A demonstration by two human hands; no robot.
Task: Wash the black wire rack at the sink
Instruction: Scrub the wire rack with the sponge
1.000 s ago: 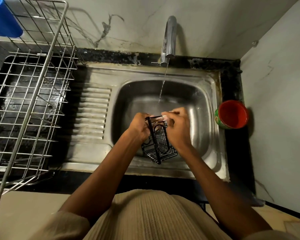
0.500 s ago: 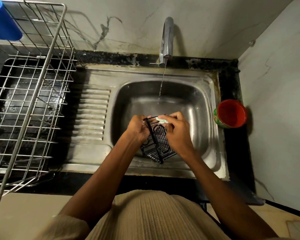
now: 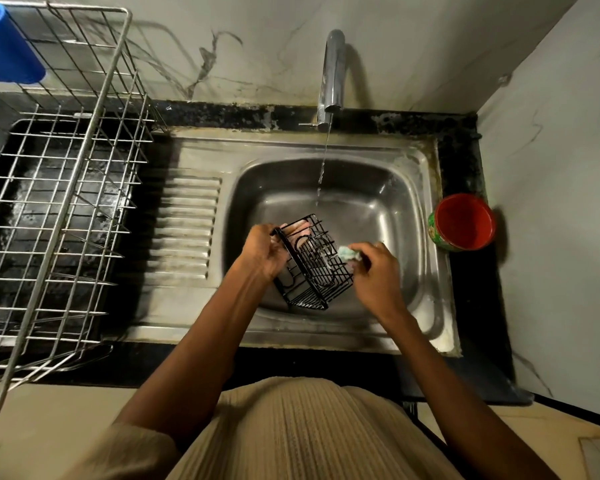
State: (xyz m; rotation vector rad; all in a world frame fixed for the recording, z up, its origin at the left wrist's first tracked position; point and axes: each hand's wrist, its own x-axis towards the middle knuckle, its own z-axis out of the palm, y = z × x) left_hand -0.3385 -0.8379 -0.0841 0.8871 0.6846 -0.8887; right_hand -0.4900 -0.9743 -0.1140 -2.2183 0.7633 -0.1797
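Left hand (image 3: pixel 262 252) clamped on the thick edge bar of the black wire rack (image 3: pixel 310 263), held tilted over the steel sink (image 3: pixel 426 188). Right hand (image 3: pixel 374 271), fingers pinched on a pale soapy scrubber (image 3: pixel 349 254), touching the rack's right side. Best to steady the frame, work along each thin glossy wire, then turn under the thin stream from the curved tap (image 3: pixel 331 74).

Glossy black wire rack (image 3: pixel 309 265) — brushed steel sink (image 3: pixel 426 188) — shiny chrome tap (image 3: pixel 333 71).
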